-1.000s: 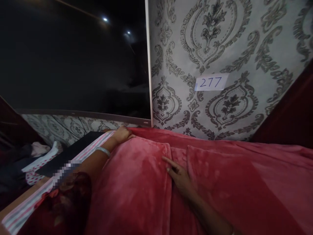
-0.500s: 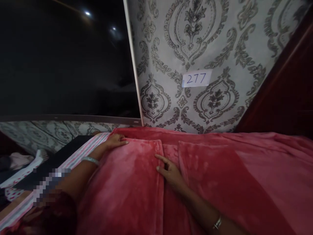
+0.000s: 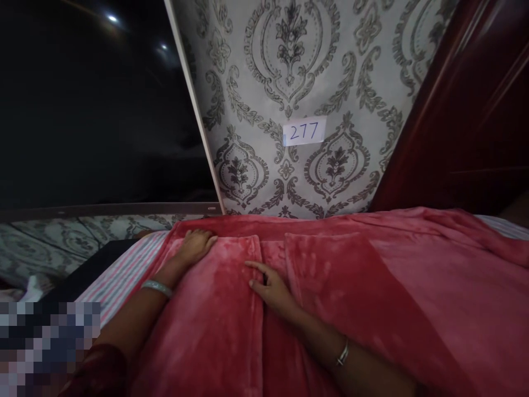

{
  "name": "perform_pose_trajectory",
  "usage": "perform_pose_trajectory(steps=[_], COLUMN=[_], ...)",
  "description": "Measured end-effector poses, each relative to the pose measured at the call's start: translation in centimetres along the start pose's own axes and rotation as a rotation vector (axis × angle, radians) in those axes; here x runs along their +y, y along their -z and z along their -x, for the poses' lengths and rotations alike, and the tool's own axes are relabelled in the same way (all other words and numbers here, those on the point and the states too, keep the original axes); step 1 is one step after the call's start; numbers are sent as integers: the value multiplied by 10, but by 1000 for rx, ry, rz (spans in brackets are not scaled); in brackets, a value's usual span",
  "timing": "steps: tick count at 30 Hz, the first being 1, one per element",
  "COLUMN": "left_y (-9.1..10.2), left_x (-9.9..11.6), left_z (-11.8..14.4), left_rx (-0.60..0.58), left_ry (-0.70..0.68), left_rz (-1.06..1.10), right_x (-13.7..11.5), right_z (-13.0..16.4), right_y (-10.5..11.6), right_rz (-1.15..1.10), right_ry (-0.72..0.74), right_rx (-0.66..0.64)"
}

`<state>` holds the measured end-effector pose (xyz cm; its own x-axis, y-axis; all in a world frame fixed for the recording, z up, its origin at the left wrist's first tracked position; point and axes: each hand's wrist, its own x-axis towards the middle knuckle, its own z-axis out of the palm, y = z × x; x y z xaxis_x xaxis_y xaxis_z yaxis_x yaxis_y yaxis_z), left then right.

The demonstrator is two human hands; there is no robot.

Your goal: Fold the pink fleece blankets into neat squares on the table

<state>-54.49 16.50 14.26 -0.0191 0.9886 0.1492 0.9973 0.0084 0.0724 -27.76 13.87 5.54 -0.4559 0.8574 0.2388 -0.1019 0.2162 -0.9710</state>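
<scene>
A soft red and pink plush blanket (image 3: pixel 206 320) lies spread out in front of me, its left side folded inward into a panel with a straight hemmed edge. On the panel's far left corner rests my left hand (image 3: pixel 196 245), palm down, fingers lying over the cloth and holding nothing. My right hand (image 3: pixel 275 286) touches the panel's right hem, index finger stretched out and thumb apart from it. Another folded panel (image 3: pixel 330 275) of the blanket lies to the right, with a narrow gap between the two hems.
A striped cloth (image 3: pixel 124 270) shows under the blanket at the left, beside a dark surface (image 3: pixel 88 275). Behind stand a large black screen (image 3: pixel 95 121) and a patterned wall with a paper marked 277 (image 3: pixel 305 130). Dark red glossy wood (image 3: pixel 463 121) rises at the right.
My view has turned right, so the scene sits further left. My left hand's fingers lie flatter over the panel's far edge. The right hand stays by the hem, and the blanket's folds look the same.
</scene>
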Motion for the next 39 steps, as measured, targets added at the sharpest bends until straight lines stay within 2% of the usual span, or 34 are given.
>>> perform_pose_trajectory(steps=[4,7,9,13,16,20,26,30,33,35,39], left_y=[-16,-34,-45,-64,-74,-77,-67,-43,-19,-5,12], left_x=[44,66,70,67,64,66,79,87,90,95,119], left_z=[-35,-58,-65,-65,-63,-63,-60,-45,-18,6,67], left_rx=[-104,-154,-150,-95,-59,-38,-56,-12,27,13,-32], left_ry=[-163,-242,-280,-295,-275,-260,-247,-207,-173,-173,-198], left_rz=[173,318,414,535,540,482,364,300,257,238,219], right_x=[-4,-5,-6,-7,-9,-12,-14,-23,-43,-63,-101], right_z=[1,1,1,2,3,4,1,-1,1,4,22], right_y=[-1,-1,-2,-4,-5,-4,2,3,5,11,47], right_rz=[100,164,200,250,290,348,410,455,596,690,874], right_ry=[26,42,56,71,88,98,109,59,36,29,74], right_rx=[1,-9,-27,-12,19,19,-19,-39,-139,-201,-259])
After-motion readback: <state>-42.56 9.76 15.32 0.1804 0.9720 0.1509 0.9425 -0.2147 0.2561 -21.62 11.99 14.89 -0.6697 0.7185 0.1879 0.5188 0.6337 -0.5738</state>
